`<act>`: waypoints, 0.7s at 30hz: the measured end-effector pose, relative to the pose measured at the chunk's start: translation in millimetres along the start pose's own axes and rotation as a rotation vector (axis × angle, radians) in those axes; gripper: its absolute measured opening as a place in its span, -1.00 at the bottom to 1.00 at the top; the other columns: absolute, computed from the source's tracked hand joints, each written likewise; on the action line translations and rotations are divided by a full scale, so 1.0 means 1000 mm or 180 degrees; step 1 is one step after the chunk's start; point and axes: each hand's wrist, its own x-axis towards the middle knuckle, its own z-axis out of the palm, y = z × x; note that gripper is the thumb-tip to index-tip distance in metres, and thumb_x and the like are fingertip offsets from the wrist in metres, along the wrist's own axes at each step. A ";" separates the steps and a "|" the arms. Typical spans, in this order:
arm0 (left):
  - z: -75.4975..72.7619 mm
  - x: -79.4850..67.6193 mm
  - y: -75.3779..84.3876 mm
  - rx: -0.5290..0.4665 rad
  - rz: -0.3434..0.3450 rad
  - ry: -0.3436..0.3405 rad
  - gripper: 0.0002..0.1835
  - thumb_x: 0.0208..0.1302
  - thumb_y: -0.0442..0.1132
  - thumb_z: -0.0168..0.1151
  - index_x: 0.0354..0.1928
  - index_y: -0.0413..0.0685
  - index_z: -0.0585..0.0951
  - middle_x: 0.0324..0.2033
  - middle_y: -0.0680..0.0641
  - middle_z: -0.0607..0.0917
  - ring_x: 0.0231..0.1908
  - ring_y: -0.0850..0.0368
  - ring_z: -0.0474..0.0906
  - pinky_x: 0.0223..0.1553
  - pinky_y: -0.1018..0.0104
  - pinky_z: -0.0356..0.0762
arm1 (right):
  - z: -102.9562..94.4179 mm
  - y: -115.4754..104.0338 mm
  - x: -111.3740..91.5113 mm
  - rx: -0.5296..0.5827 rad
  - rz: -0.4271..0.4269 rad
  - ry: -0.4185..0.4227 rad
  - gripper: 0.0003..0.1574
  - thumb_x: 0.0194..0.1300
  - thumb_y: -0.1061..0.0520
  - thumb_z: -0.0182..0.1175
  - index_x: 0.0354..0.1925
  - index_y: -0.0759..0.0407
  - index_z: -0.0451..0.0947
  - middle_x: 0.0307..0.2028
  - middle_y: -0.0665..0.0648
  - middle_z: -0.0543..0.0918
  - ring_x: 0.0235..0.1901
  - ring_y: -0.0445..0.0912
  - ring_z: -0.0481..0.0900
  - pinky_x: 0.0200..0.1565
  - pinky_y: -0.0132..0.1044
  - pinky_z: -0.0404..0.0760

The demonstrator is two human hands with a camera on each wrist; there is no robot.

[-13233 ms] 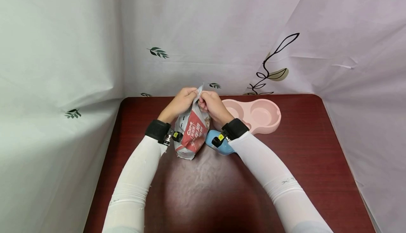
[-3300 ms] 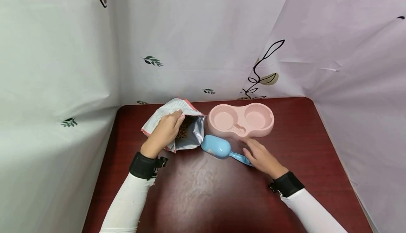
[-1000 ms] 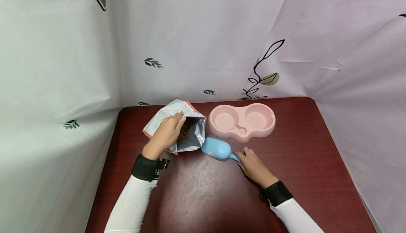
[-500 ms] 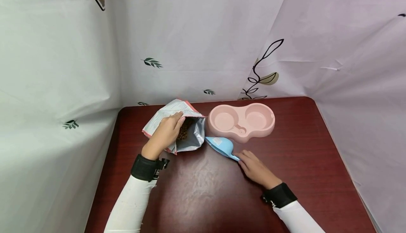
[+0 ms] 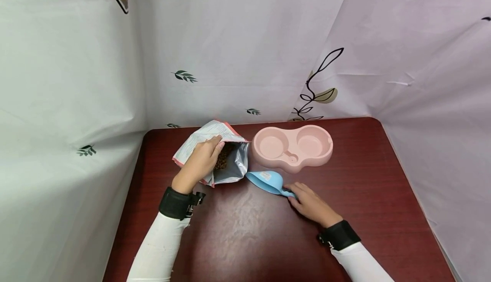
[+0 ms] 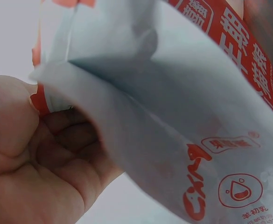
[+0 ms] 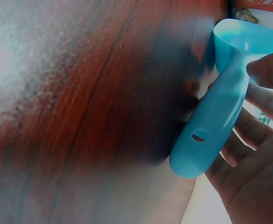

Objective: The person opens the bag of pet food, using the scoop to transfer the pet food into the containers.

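Note:
In the head view my left hand [image 5: 199, 162] grips the mouth edge of a pet food bag [image 5: 220, 129] lying on its side, with brown kibble [image 5: 221, 161] inside its silver lining. The left wrist view shows the fingers [image 6: 73, 133] curled behind the edge of the bag [image 6: 187, 88]. My right hand [image 5: 311, 206] holds a light blue scoop [image 5: 274, 180] by its handle, the scoop tilted with its front tip close to the bag's opening. Seen from the right wrist, the thumb [image 7: 269, 70] presses near the handle's neck and the fingers pass behind the handle [image 7: 211, 116].
A pink double pet bowl [image 5: 291, 142] stands right of the bag, behind the scoop. The dark red table [image 5: 245, 239] ends at a back edge just beyond these things. Patterned cloth walls [image 5: 249, 47] hang around it.
Both hands were at the bag's top; the bag now lies open, held by the left hand. The right hand has taken the scoop's handle and rolled it from rounded back upward to tilted.

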 end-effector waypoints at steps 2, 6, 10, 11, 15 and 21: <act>0.000 0.000 0.000 0.0003 -0.0003 -0.0003 -0.48 0.68 -0.10 -0.08 0.40 -0.36 0.46 0.37 -0.35 0.51 0.43 -0.22 0.40 0.47 -0.14 0.29 | 0.000 0.000 -0.001 -0.0031 0.0001 0.0057 -0.50 0.33 0.22 0.39 0.22 0.22 0.59 0.03 0.11 0.67 0.06 -0.01 0.59 0.10 -0.01 0.62; 0.000 0.000 0.000 0.0018 0.0009 -0.0005 -0.48 0.68 -0.10 -0.09 0.41 -0.36 0.46 0.37 -0.35 0.50 0.44 -0.23 0.39 0.47 -0.15 0.29 | 0.002 0.000 -0.002 -0.0365 -0.0114 0.0320 -0.41 0.19 0.14 0.52 0.16 0.25 0.61 -0.03 0.17 0.64 -0.02 0.08 0.57 -0.01 0.06 0.61; 0.000 0.000 -0.001 0.0045 0.0027 0.0002 -0.50 0.68 -0.14 -0.08 0.40 -0.38 0.45 0.37 -0.37 0.50 0.44 -0.24 0.39 0.47 -0.16 0.28 | 0.008 0.001 -0.002 -0.0807 -0.0310 0.0510 -0.39 0.09 0.10 0.59 0.08 0.23 0.62 -0.13 0.16 0.61 -0.17 0.10 0.55 -0.20 0.01 0.60; 0.001 0.000 -0.001 0.0048 0.0026 0.0006 -0.50 0.68 -0.14 -0.08 0.40 -0.38 0.45 0.37 -0.37 0.50 0.44 -0.24 0.39 0.47 -0.16 0.28 | 0.009 0.002 -0.002 -0.0853 -0.0368 0.0510 -0.41 0.09 0.11 0.59 0.07 0.23 0.63 -0.15 0.15 0.60 -0.20 0.08 0.55 -0.22 -0.01 0.60; 0.002 0.000 -0.001 0.0035 0.0026 -0.0010 -0.49 0.68 -0.12 -0.08 0.40 -0.38 0.45 0.37 -0.36 0.50 0.44 -0.24 0.38 0.48 -0.14 0.27 | 0.016 0.003 -0.003 -0.0827 -0.0548 0.0496 -0.51 0.14 0.20 0.54 0.02 0.25 0.63 -0.24 0.11 0.57 -0.27 0.02 0.52 -0.25 -0.11 0.60; 0.002 0.000 -0.001 0.0029 0.0016 0.0011 -0.49 0.68 -0.10 -0.09 0.40 -0.36 0.47 0.36 -0.35 0.51 0.43 -0.24 0.39 0.46 -0.15 0.30 | 0.018 0.002 -0.004 -0.0614 -0.0553 0.0525 -0.60 0.19 0.35 0.43 0.01 0.28 0.62 -0.26 0.09 0.55 -0.27 -0.02 0.50 -0.21 -0.14 0.60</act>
